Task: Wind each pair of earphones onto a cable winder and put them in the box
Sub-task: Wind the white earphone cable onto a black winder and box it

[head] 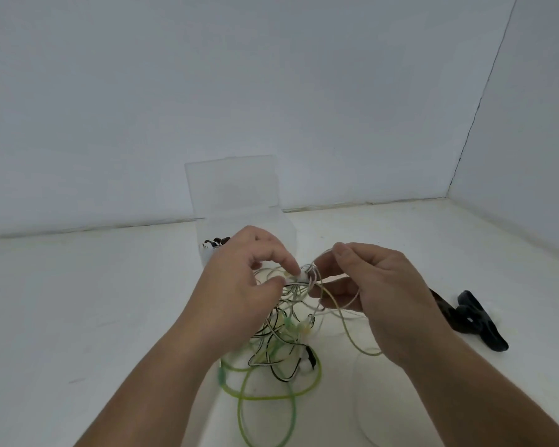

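Pale thin cable (pixel 355 297) looks limp, light and tangle-prone: left hand (pixel 239 285) fingers pinch the small white winder (pixel 301 276), right hand (pixel 378 291) fingers pinch the cable just beside it, a sensible hold.

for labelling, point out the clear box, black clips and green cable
clear box (pixel 233 187): head view, raised lid
black clips (pixel 481 324): head view, right clip's middle
green cable (pixel 318 371): head view, thick loop's right bend

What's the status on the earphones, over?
Left hand pinches small white winder, right hand pinches pale cable. A few loops on. Tangled cables hang below, likely snag. Clear box behind.
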Available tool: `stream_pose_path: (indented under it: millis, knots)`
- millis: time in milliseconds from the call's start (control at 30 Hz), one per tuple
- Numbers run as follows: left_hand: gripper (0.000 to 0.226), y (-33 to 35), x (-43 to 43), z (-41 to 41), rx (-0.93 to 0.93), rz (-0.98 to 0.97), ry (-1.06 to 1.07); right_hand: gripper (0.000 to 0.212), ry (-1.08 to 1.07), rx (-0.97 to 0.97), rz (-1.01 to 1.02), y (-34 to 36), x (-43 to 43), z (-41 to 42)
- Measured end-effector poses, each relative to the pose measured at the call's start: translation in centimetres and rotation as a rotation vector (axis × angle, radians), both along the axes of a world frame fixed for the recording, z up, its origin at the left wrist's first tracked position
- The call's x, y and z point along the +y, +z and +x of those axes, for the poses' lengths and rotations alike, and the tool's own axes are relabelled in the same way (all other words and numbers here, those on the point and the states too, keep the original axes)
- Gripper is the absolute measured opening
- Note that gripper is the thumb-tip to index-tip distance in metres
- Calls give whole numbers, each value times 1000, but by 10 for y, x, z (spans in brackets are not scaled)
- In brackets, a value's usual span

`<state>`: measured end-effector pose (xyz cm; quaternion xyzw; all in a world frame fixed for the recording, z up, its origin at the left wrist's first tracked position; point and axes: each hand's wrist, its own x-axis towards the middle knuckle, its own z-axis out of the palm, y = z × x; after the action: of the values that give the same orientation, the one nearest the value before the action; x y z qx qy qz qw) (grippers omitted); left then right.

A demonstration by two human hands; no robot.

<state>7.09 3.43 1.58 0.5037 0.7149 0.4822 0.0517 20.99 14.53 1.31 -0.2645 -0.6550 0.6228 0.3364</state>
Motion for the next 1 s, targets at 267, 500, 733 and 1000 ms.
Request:
stream_pose_path:
  millis: [267,500,733,1000]
  knots:
    - [15,-1,1,0,-132,-20,-85,35,81,48,-8,0,2,1]
    - [19,-3,1,1,-195,-81,-100,37,77,41,41,-2,3,1]
    - [9,2,1,4,-266,61,-54,38,-28,58,14,1,4,2]
    - [12,0,2,3,-312,66,-13,36,12,-39,75,1,1,3]
